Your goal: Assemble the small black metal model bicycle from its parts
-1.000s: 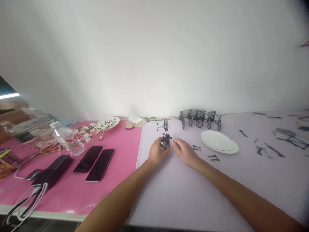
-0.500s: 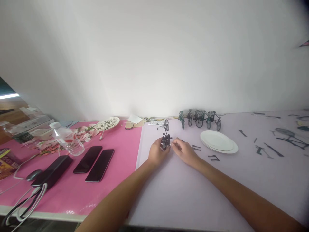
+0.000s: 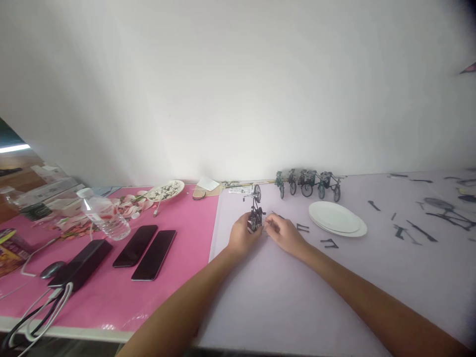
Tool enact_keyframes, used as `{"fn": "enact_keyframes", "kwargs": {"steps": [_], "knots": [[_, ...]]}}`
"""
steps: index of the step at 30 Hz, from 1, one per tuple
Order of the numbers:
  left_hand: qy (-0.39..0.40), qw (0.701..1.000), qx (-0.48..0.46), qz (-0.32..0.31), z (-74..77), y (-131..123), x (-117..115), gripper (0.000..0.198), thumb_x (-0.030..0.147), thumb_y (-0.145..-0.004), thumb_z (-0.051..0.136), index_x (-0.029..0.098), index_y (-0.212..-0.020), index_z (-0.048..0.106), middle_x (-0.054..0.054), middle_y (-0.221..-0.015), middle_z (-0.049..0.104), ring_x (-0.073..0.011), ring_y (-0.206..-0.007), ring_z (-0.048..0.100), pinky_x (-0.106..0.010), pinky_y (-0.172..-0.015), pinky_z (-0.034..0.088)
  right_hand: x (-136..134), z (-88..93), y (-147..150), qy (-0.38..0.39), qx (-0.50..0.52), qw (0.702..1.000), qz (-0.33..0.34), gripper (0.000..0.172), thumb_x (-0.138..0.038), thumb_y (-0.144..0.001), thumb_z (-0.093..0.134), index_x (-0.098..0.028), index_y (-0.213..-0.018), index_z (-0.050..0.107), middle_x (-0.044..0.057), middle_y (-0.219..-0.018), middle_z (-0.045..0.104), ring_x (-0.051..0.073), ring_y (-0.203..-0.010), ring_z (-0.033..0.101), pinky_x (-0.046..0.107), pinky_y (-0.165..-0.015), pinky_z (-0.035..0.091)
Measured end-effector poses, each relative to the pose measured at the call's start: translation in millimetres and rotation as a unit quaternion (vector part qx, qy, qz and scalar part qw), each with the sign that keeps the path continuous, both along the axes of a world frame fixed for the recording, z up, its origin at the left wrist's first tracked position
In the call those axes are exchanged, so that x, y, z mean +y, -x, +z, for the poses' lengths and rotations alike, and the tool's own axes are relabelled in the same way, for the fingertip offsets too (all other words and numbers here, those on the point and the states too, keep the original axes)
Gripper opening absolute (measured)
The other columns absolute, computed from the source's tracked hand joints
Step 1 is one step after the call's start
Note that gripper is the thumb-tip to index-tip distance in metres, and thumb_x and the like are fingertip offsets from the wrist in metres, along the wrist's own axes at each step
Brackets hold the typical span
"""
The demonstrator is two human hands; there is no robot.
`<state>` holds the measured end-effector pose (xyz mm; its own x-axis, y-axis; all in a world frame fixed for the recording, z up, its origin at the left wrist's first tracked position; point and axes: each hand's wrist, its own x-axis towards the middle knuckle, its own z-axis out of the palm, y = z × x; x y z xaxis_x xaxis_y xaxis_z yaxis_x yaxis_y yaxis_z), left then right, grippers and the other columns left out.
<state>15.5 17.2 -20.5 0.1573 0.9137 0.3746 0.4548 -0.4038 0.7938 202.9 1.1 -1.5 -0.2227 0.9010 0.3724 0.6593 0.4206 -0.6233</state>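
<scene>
Miniature bicycle [image 3: 255, 213] stands on end on the pale mat, its lower wheel clasped in the fingers of the left hand [image 3: 241, 237]. Right hand [image 3: 284, 233] sits just beside it, fingertips drawn together at the bike's frame; whether they grip it or a tiny piece is too small to tell. Beyond the right hand lie black metal parts [image 3: 329, 243] and stacked white plates [image 3: 336, 218]. Two phones [image 3: 145, 250] lie well left of the left hand.
</scene>
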Motion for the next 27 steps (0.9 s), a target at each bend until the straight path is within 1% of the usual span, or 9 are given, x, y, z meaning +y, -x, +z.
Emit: {"fn": "enact_keyframes", "kwargs": {"steps": [3,5,7,11,15,18,20,23,27], "knots": [[0.006,1.000,-0.004,-0.002,-0.3,0.2,0.2,0.044,0.035,-0.084,0.073,0.020,-0.124,0.062,-0.006,-0.098,0.073,-0.0165,-0.077,0.064,-0.027,-0.064,0.050,0.4,-0.3,0.7,0.001,-0.006,1.000,0.003,0.031,-0.043,-0.102,0.047,-0.024,-0.078,0.054,-0.003,-0.061,0.057,0.016,-0.056,0.053,0.028,-0.058,0.038],[0.007,1.000,-0.003,-0.003,-0.1,0.4,0.0,0.042,0.034,-0.084,0.072,0.019,-0.122,0.063,-0.005,-0.098,0.073,-0.0162,-0.076,0.064,-0.026,-0.064,0.050,0.4,0.6,1.3,0.011,-0.009,1.000,0.001,0.041,-0.046,-0.104,0.044,-0.024,-0.069,0.047,-0.003,-0.056,0.053,0.016,-0.053,0.051,0.028,-0.057,0.037],[0.006,1.000,-0.001,-0.005,0.4,0.5,-0.4,0.039,0.033,-0.085,0.072,0.019,-0.120,0.063,-0.005,-0.096,0.073,-0.0156,-0.075,0.064,-0.026,-0.064,0.050,0.1,2.0,1.8,0.020,-0.009,1.000,0.000,0.046,-0.048,-0.105,0.041,-0.024,-0.066,0.043,-0.003,-0.053,0.052,0.016,-0.052,0.050,0.029,-0.057,0.037],[0.001,1.000,-0.002,-0.007,1.4,0.3,-1.4,0.036,0.033,-0.085,0.072,0.019,-0.117,0.064,-0.004,-0.094,0.072,-0.0148,-0.073,0.063,-0.026,-0.063,0.049,-1.0,4.2,1.5,0.015,-0.004,1.000,-0.003,0.044,-0.049,-0.105,0.040,-0.024,-0.069,0.045,-0.003,-0.054,0.052,0.016,-0.053,0.051,0.029,-0.057,0.037],[0.000,1.000,-0.005,-0.009,0.4,-0.1,-1.0,0.035,0.034,-0.085,0.072,0.019,-0.116,0.064,-0.004,-0.095,0.073,-0.0152,-0.074,0.063,-0.026,-0.063,0.049,-1.2,2.8,0.2,0.008,0.004,1.000,0.003,0.031,-0.046,-0.103,0.045,-0.025,-0.083,0.056,-0.004,-0.060,0.055,0.016,-0.056,0.053,0.028,-0.058,0.038],[0.005,1.000,-0.006,-0.002,-0.5,-0.3,-0.3,0.037,0.034,-0.084,0.073,0.019,-0.117,0.064,-0.004,-0.093,0.073,-0.0158,-0.074,0.064,-0.026,-0.063,0.049,0.0,0.6,-0.2,-0.003,-0.001,1.000,-0.002,0.024,-0.043,-0.099,0.049,-0.025,-0.087,0.057,-0.003,-0.063,0.058,0.017,-0.057,0.054,0.028,-0.058,0.039],[0.006,1.000,-0.006,-0.001,-0.2,-0.3,-0.4,0.038,0.034,-0.084,0.073,0.020,-0.118,0.064,-0.004,-0.094,0.073,-0.0163,-0.075,0.064,-0.026,-0.063,0.050,0.8,-0.1,0.2,-0.005,-0.005,1.000,-0.005,0.028,-0.044,-0.100,0.048,-0.025,-0.082,0.055,-0.003,-0.061,0.057,0.016,-0.056,0.053,0.028,-0.058,0.039],[0.006,1.000,-0.007,-0.004,1.2,-0.4,-1.2,0.038,0.033,-0.084,0.073,0.020,-0.118,0.064,-0.005,-0.096,0.073,-0.0161,-0.076,0.064,-0.026,-0.063,0.049,1.5,0.4,1.2,0.005,-0.011,1.000,-0.008,0.041,-0.048,-0.103,0.044,-0.025,-0.070,0.047,-0.003,-0.055,0.052,0.016,-0.053,0.051,0.029,-0.056,0.037],[0.003,1.000,-0.006,-0.009,2.0,-0.3,-2.1,0.035,0.031,-0.084,0.072,0.020,-0.117,0.063,-0.004,-0.096,0.073,-0.0146,-0.073,0.063,-0.025,-0.062,0.049,1.3,2.1,1.5,0.016,-0.012,1.000,-0.010,0.050,-0.051,-0.105,0.039,-0.024,-0.063,0.041,-0.002,-0.052,0.051,0.016,-0.052,0.050,0.029,-0.056,0.037]]}}
